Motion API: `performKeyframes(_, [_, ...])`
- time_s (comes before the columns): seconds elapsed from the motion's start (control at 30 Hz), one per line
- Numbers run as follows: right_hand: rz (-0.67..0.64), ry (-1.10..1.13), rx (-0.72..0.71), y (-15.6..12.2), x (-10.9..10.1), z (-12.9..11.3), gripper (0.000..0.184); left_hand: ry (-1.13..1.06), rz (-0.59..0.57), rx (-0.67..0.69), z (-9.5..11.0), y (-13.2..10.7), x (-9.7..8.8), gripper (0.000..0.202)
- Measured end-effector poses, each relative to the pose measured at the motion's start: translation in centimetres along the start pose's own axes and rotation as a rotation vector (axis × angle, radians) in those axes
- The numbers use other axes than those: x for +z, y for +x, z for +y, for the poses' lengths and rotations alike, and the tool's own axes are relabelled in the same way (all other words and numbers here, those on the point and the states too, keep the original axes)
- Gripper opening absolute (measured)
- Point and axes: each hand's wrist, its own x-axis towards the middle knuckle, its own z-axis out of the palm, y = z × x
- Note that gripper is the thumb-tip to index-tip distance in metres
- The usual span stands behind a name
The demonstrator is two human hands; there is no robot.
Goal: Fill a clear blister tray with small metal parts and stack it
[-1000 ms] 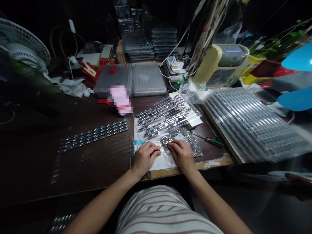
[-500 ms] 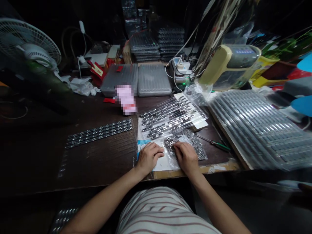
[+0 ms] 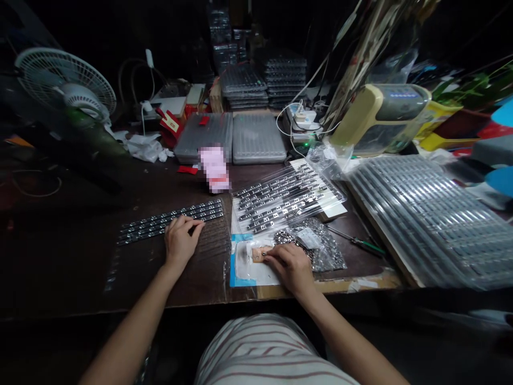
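My left hand [image 3: 182,238] reaches over the clear ribbed tray [image 3: 140,262] on the left, at the near side of its rows of small shiny metal parts [image 3: 152,219]. Thumb and forefinger are pinched close together; whatever is between them is too small to make out. My right hand [image 3: 292,264] pinches a small metal part at the right end of a tan block [image 3: 258,255]. That block lies on a white sheet with a blue edge [image 3: 233,267]. Just behind the right hand is a clear bag of loose metal pieces [image 3: 331,254].
Another clear tray with rows of metal parts [image 3: 276,200] lies behind the block. A green-handled screwdriver [image 3: 371,246] rests to the right, beside a large stack of clear trays [image 3: 433,214]. A fan [image 3: 80,93] and a beige machine [image 3: 377,120] stand farther back.
My left hand has moved left from the white sheet to the left tray, uncovering the tan block. My right hand has shifted left from the loose metal pieces to the block.
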Motion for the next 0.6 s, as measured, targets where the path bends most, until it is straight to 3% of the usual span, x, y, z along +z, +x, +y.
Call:
performKeyframes(0.1, [-0.006, -0.042, 0.012, 0.2, 0.7, -0.2, 0.016, 0.085, 0.021, 0.016, -0.3, -0.7, -0.7, 0.014])
performKeyframes(0.2, [-0.015, -0.051, 0.007, 0.3, 1.0, -0.2, 0.015, 0.053, 0.022, 0.050, 1.6, -0.3, -0.6, 0.012])
performKeyframes(0.43, [-0.071, -0.125, -0.011, 0.3, 1.0, -0.5, 0.014, -0.122, -0.162, 0.218, 8.5, 3.3, 3.0, 0.008])
performKeyframes(0.6, [-0.054, -0.338, -0.009, -0.4, -1.2, 0.8, 0.034, -0.167, -0.200, 0.180, 9.5, 3.9, 3.7, 0.006])
